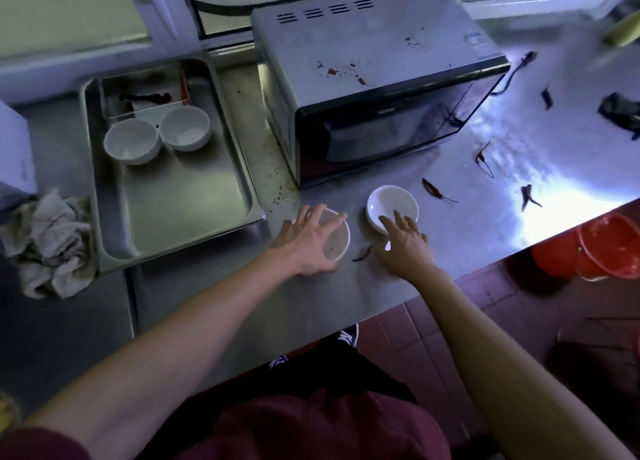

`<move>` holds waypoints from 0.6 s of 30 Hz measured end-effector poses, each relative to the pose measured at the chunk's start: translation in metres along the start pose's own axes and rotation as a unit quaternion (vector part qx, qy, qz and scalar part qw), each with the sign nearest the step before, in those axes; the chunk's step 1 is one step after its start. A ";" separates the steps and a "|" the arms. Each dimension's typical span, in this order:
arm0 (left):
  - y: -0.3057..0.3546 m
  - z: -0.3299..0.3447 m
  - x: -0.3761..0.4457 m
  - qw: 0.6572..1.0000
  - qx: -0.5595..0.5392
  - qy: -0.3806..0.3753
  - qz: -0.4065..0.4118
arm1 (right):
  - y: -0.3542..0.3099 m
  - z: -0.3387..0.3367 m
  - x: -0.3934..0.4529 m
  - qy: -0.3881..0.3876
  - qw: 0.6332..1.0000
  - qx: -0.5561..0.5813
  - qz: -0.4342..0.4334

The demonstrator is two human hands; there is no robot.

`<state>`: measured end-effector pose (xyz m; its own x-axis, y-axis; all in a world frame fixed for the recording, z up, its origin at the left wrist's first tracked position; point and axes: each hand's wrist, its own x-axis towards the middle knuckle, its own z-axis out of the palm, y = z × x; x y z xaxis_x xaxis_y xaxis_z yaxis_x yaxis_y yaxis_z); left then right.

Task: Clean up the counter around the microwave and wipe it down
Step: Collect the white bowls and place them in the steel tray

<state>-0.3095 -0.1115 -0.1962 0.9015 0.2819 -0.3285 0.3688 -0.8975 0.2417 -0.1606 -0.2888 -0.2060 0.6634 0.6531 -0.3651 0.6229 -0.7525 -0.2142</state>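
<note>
A small white bowl (337, 239) on the steel counter (398, 286), just in front of the microwave (381, 89), is gripped from above by the left hand (306, 243), fingers curled round its rim. A second bowl (391, 207) just beside it is touched at its near edge by the right hand (405, 245), fingers extended, nothing yet grasped. Both are best lifted level and set beside the two bowls already in the metal tray (180, 196); the dried chillies (434, 189) scattered nearby should then be gathered before the cloth (48, 245) is used
</note>
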 end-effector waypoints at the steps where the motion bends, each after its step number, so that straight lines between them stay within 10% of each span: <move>1: 0.004 -0.002 0.007 1.000 0.004 -0.002 0.000 | 0.007 -0.002 0.007 -0.008 1.000 -0.001 0.005; 18: 0.027 -0.010 0.069 0.993 0.021 -0.045 -0.105 | 0.041 -0.009 0.098 -0.082 0.991 -0.044 -0.097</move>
<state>-0.2348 -0.1131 -0.2036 0.7809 0.4347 -0.4485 0.5349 -0.8362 0.1209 -0.0662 -0.2552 -0.2427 0.4558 0.7566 -0.4689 0.7708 -0.5989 -0.2171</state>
